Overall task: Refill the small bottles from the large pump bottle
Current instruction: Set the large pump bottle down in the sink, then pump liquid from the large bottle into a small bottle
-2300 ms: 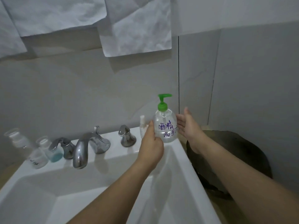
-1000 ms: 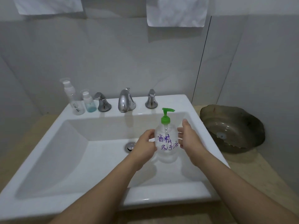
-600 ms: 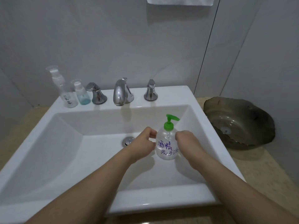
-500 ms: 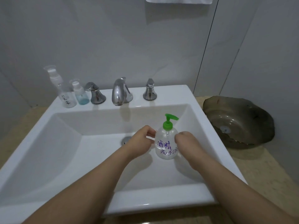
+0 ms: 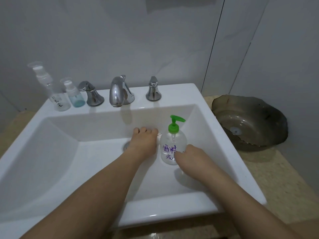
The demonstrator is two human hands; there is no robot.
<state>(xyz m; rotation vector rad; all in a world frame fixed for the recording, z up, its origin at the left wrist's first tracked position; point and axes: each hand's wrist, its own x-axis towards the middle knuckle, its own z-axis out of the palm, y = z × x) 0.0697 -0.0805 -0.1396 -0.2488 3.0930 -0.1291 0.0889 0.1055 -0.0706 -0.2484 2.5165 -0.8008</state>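
Pump bottle (image 5: 173, 145): standing upright in the sink (image 5: 51, 152), right between our hands, green pump pointing right.
Left hand (image 5: 144, 141): just beside the bottle's left side, fingers curled down. Can't tell if it's actually touching or gripping anything.
Right hand (image 5: 187, 156): low on the bottle's front right, covering part of the label. Looks like it's on the bottle, but how tight we can't tell.
Small bottles (image 5: 58, 94): two of them, caps on, well off to the far left of our left hand, past the tap (image 5: 119, 91).
Key relation: left hand is the nearer one to the small bottles, so we'd guess it fetches one while the right steadies the pump.
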